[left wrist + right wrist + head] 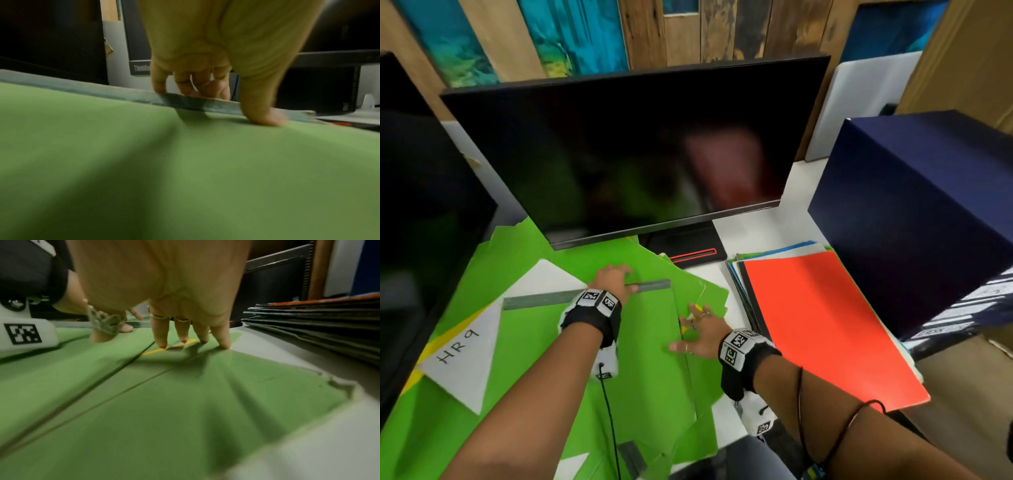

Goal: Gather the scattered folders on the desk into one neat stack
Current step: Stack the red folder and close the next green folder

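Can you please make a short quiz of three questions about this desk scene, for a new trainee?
1. True or false: the left hand grips the far edge of the top green folder.
2. What lies on top of the stack beside the green folders? A) a red-orange folder B) a keyboard C) a mug
3. Fill in: the right hand rests with spread fingers on the green ____.

Key: 1 true; 2 A; 3 folders.

The head view looks down from above toward twelve o'clock; both wrist views skim close along the overlapping bright green card folders (640, 342), shared by all.
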Motion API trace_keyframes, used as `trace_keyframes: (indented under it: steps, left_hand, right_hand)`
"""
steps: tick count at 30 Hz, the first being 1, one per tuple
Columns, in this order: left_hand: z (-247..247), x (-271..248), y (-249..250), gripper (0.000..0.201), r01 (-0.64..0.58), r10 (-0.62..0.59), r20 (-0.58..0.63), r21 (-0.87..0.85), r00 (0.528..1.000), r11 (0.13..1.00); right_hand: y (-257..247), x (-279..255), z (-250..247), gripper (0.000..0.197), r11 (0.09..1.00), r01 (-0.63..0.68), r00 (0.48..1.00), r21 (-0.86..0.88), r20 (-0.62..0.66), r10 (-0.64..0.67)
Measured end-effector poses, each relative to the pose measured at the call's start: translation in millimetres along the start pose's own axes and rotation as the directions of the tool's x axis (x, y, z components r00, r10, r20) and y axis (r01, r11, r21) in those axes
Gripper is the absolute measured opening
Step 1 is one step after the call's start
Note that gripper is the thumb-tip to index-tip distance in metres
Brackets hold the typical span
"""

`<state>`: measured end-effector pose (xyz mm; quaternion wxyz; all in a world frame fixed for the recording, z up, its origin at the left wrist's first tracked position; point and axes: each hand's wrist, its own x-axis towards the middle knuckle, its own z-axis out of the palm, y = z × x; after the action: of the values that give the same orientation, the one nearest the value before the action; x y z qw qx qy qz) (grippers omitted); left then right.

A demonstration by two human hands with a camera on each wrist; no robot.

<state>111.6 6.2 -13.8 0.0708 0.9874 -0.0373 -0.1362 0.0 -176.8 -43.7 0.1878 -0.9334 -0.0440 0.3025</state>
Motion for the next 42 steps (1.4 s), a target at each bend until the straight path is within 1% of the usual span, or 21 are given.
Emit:
trace_keyframes:
  steps: [1, 3, 6, 8, 10, 12, 15, 17, 19, 21, 24, 25, 27, 28, 29, 30, 31, 34, 35, 39, 42]
  left_hand:
    - [-0.6, 0.5, 2.4, 0.041, -0.007, 0.007, -0.028, -0.02, 1.0, 1.0]
    - [-2.3, -1.4, 5.3, 0.029, -0.012, 0.012, -0.012, 0.011, 1.0, 1.0]
    - [0.7, -6.9, 4.3, 0.033, -0.016, 0.005, 0.107, 0.097, 0.994, 0.995]
    - [1.8, -7.8, 5.7, 0.036, -0.038, 0.019, 0.121, 0.16, 0.992, 0.986]
    - [-1.6, -9.3, 9.2, 0.035, -0.051, 0.03, 0.12, 0.174, 0.992, 0.983]
    - [-7.9, -10.9, 12.3, 0.028, -0.053, 0.046, 0.071, 0.096, 0.996, 0.994]
    - [-19.8, -11.4, 11.7, 0.018, -0.027, 0.021, -0.111, -0.055, 0.994, 0.998]
    - [-28.8, -9.6, 11.7, 0.015, 0.016, -0.061, -0.194, -0.225, 0.979, 0.974]
    - [-36.2, -4.9, 12.7, 0.017, 0.033, -0.12, -0.223, -0.361, 0.967, 0.932]
    - [-41.3, 0.7, 15.1, 0.025, 0.041, -0.136, -0.215, -0.393, 0.967, 0.919]
    - [-45.3, 7.3, 18.9, 0.029, 0.09, -0.152, -0.173, -0.322, 0.973, 0.942]
    - [-44.8, 9.7, 20.6, 0.029, 0.105, -0.158, -0.151, -0.307, 0.976, 0.946]
    - [-42.4, 11.5, 26.1, 0.029, 0.127, -0.165, -0.1, -0.31, 0.981, 0.942]
    - [-39.9, 11.9, 30.0, 0.03, 0.124, -0.155, -0.077, -0.312, 0.985, 0.942]
    - [-37.2, 12.1, 34.4, 0.031, 0.127, -0.15, -0.052, -0.317, 0.987, 0.94]
    - [-34.2, 11.5, 39.0, 0.031, 0.126, -0.145, -0.033, -0.33, 0.989, 0.936]
    - [-32.3, 10.1, 44.5, 0.031, 0.131, -0.141, -0.001, -0.357, 0.99, 0.925]
    - [-26.0, 3.0, 60.8, 0.032, 0.096, -0.075, 0.068, -0.403, 0.995, 0.91]
    - [-23.6, -0.5, 67.0, 0.031, 0.087, -0.059, 0.079, -0.416, 0.995, 0.905]
    - [-10.6, -20.3, 93.9, 0.031, -0.004, 0.026, 0.051, -0.392, 0.998, 0.92]
    - [2.9, -34.1, 113.1, 0.026, -0.045, 0.092, 0.094, -0.417, 0.991, 0.908]
  right_hand:
    - [1.0, 0.0, -1.5, 0.079, 1.0, 0.0, 1.0, 0.03, 0.01, 0.0]
    - [3.3, -0.1, -4.1, 0.076, 0.998, 0.005, 1.0, 0.055, 0.028, -0.006]
    - [5.2, 0.4, -1.6, 0.074, 0.999, 0.001, 0.999, 0.053, 0.039, -0.003]
    - [3.9, 1.5, -0.7, 0.073, 0.997, -0.01, 0.999, 0.074, 0.048, 0.006]
    - [0.8, -0.8, 0.2, 0.072, 0.99, -0.025, 1.0, 0.135, 0.011, 0.024]
    - [-3.6, -7.8, 0.1, 0.073, 0.982, -0.002, 0.998, 0.187, -0.056, 0.013]
    - [-7.3, -19.4, -7.9, 0.069, 0.965, 0.051, 0.988, 0.256, -0.152, -0.012]
    - [-4.4, -26.2, -20.5, 0.059, 0.947, 0.029, 0.965, 0.32, -0.255, 0.056]
    - [3.5, -35.6, -39.0, 0.051, 0.915, 0.002, 0.92, 0.404, -0.36, 0.157]
    - [16.3, -47.7, -56.2, 0.053, 0.882, -0.032, 0.867, 0.471, -0.426, 0.259]
    - [35.1, -64.0, -73.0, 0.061, 0.861, -0.073, 0.802, 0.503, -0.483, 0.35]
    - [40.9, -64.2, -74.4, 0.07, 0.852, -0.084, 0.798, 0.517, -0.477, 0.369]
    - [48.0, -60.4, -70.4, 0.087, 0.77, -0.059, 0.835, 0.635, -0.392, 0.387]
    - [48.7, -57.5, -66.5, 0.082, 0.715, -0.051, 0.858, 0.698, -0.336, 0.389]
    - [51.1, -52.1, -61.1, 0.07, 0.677, -0.075, 0.864, 0.732, -0.291, 0.41]
    - [54.6, -47.0, -55.9, 0.055, 0.659, -0.096, 0.848, 0.746, -0.285, 0.447]
    - [57.7, -44.1, -53.2, 0.048, 0.658, -0.128, 0.814, 0.742, -0.301, 0.497]
    - [69.5, -48.9, -59.2, 0.046, 0.717, -0.25, 0.683, 0.651, -0.406, 0.607]
    - [74.4, -52.5, -63.2, 0.046, 0.728, -0.284, 0.656, 0.624, -0.427, 0.622]
    - [105.9, -59.0, -80.6, 0.056, 0.766, -0.375, 0.613, 0.522, -0.48, 0.628]
    - [130.8, -62.8, -85.1, 0.063, 0.751, -0.417, 0.585, 0.512, -0.482, 0.653]
